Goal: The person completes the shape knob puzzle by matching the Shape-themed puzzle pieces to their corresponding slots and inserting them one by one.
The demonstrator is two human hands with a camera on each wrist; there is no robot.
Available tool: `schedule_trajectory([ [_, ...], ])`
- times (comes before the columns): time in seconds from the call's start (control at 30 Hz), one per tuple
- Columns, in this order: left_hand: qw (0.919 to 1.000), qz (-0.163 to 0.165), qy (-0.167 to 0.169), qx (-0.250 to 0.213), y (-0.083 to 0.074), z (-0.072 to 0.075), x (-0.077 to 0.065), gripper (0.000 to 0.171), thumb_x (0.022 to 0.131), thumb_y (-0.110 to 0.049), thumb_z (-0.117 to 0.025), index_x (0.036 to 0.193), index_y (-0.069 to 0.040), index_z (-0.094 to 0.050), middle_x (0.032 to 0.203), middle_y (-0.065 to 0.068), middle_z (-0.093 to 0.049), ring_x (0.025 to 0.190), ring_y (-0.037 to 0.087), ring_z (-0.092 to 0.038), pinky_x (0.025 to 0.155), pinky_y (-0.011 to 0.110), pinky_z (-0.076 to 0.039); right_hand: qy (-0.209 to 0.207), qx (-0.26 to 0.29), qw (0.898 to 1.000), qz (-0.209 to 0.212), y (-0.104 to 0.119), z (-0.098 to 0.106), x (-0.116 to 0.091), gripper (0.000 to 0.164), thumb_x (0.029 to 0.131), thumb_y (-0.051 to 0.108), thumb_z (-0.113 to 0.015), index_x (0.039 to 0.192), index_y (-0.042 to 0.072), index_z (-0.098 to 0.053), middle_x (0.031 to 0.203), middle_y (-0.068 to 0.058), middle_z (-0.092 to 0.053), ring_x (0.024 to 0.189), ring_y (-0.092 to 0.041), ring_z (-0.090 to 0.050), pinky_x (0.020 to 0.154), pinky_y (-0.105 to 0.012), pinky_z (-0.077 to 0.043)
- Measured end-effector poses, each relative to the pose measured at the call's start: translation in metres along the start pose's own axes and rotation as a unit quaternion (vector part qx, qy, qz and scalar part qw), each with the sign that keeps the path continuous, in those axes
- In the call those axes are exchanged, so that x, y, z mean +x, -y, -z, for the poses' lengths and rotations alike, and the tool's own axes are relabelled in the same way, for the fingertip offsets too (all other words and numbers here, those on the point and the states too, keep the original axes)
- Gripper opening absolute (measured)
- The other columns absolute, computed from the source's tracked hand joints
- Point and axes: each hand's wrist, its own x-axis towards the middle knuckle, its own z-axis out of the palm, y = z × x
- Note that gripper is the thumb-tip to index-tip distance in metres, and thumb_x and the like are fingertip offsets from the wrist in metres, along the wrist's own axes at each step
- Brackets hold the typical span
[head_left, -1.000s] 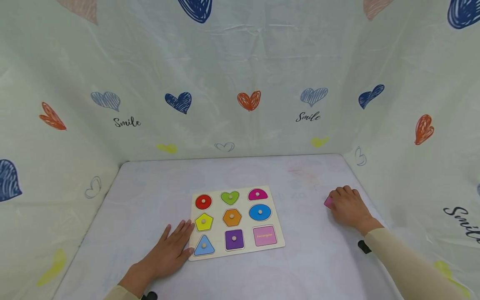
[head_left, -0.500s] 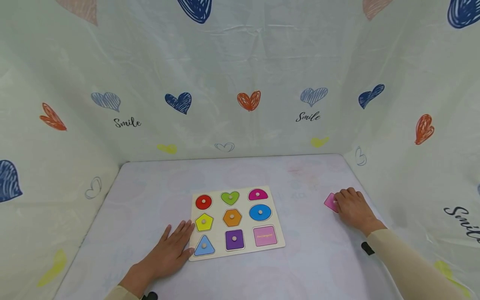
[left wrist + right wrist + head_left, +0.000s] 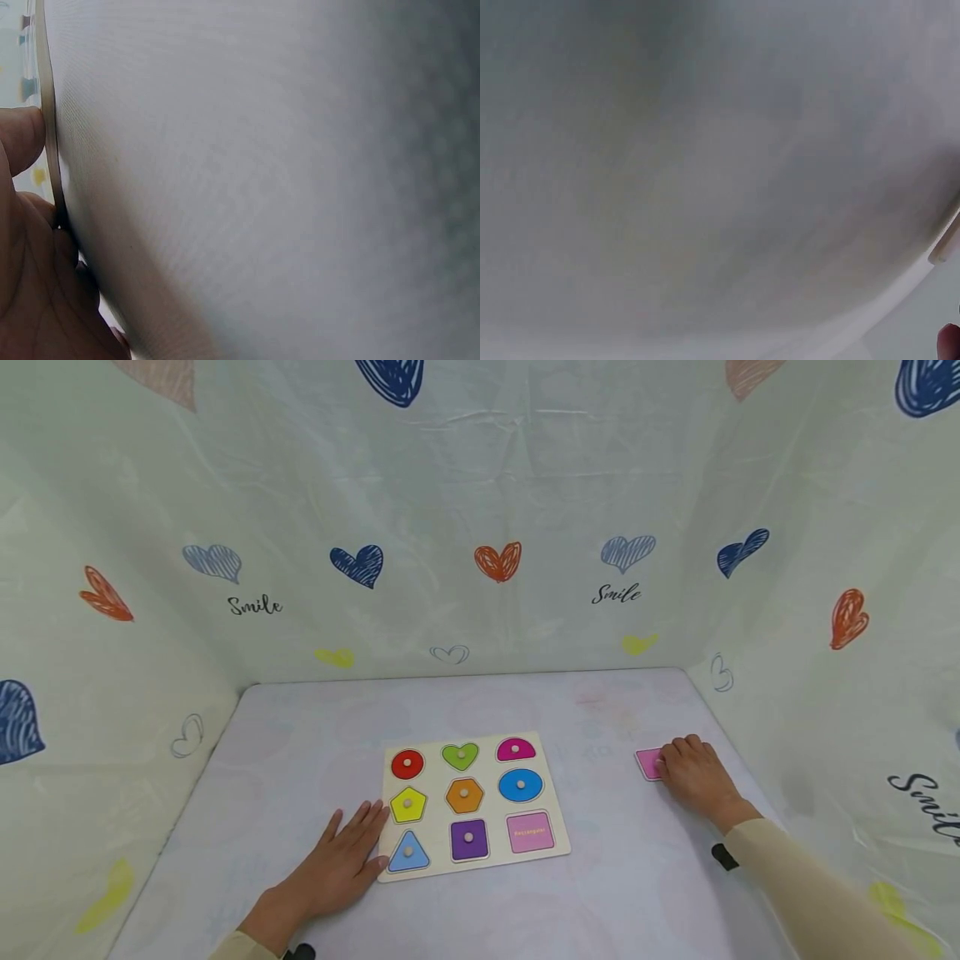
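Note:
A wooden shape puzzle board [image 3: 491, 852] lies on the table with knobbed pieces in its slots. Its bottom right slot, a pink rectangle [image 3: 531, 832], shows printed lettering and no knob. My left hand [image 3: 333, 868] rests flat at the board's left edge, fingers spread and thumb by the blue triangle [image 3: 408, 852]. Off to the right, my right hand [image 3: 697, 781] holds a pink rectangular puzzle piece [image 3: 648, 763] with curled fingers that cover its right part. The piece's edge [image 3: 946, 241] and a fingertip show at the right wrist view's border.
The white-covered table [image 3: 600, 893] ends at a patterned curtain [image 3: 495, 477] behind and at both sides. Other pieces in the board include a purple square [image 3: 468, 839], a blue oval [image 3: 521, 785] and an orange hexagon [image 3: 464, 795].
The pink piece has turned and slid slightly left with my right hand, which first drew back a little to the right. My left hand and the board have stayed put.

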Motion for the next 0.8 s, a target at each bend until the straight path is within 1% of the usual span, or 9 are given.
schedule_trajectory([
  [0.17,1.0,0.002,-0.003,0.007,0.0,-0.001,0.001,0.08,0.104,-0.046,-0.06,0.167,-0.009,-0.028,0.174,0.01,-0.03,0.163,0.034,-0.02,0.13,0.066,-0.007,-0.028,0.004,0.999,0.025,0.031,0.002,0.007,0.017,0.097,0.014,-0.071,0.098,-0.002,-0.065,0.091,-0.012,-0.06,0.096,-0.034,-0.052,0.084,-0.049,-0.046],
  [0.33,1.0,0.003,-0.003,0.008,0.0,-0.001,0.001,0.08,0.104,-0.045,-0.061,0.167,-0.008,-0.028,0.173,0.01,-0.031,0.163,0.035,-0.021,0.13,0.067,-0.007,-0.078,0.007,0.994,0.079,0.068,0.002,0.015,0.018,0.093,0.015,-0.076,0.095,0.0,-0.065,0.087,-0.01,-0.06,0.09,-0.03,-0.051,0.079,-0.044,-0.046],
  [0.4,1.0,0.004,-0.001,0.009,0.0,-0.001,0.001,0.08,0.104,-0.046,-0.06,0.167,-0.009,-0.028,0.174,0.01,-0.03,0.163,0.035,-0.02,0.13,0.067,-0.007,-0.092,0.01,0.991,0.096,0.082,0.003,0.018,0.018,0.093,0.015,-0.077,0.094,0.002,-0.066,0.087,-0.009,-0.06,0.089,-0.029,-0.051,0.078,-0.043,-0.047],
  [0.47,0.9999,0.003,-0.004,0.01,0.0,-0.001,0.001,0.08,0.104,-0.046,-0.06,0.167,-0.008,-0.028,0.173,0.011,-0.03,0.163,0.035,-0.02,0.13,0.067,-0.007,-0.093,0.008,0.99,0.107,0.095,0.004,0.02,0.017,0.093,0.016,-0.078,0.093,0.002,-0.067,0.087,-0.008,-0.061,0.089,-0.028,-0.052,0.077,-0.041,-0.047],
  [0.6,0.9999,0.0,-0.007,0.012,0.0,-0.002,0.001,0.08,0.104,-0.046,-0.06,0.167,-0.008,-0.028,0.173,0.011,-0.031,0.163,0.035,-0.021,0.13,0.067,-0.007,-0.077,0.003,0.99,0.116,0.118,0.007,0.024,0.021,0.094,0.021,-0.079,0.097,0.003,-0.069,0.089,-0.007,-0.062,0.09,-0.025,-0.051,0.078,-0.038,-0.046],
  [0.8,1.0,0.001,-0.003,0.009,-0.001,0.0,-0.001,0.079,0.105,-0.045,-0.06,0.167,-0.008,-0.029,0.173,0.011,-0.031,0.163,0.036,-0.02,0.13,0.067,-0.007,-0.087,0.003,0.986,0.144,0.137,0.009,0.03,0.02,0.094,0.023,-0.078,0.095,0.006,-0.068,0.086,-0.005,-0.06,0.087,-0.023,-0.049,0.075,-0.034,-0.042],
])
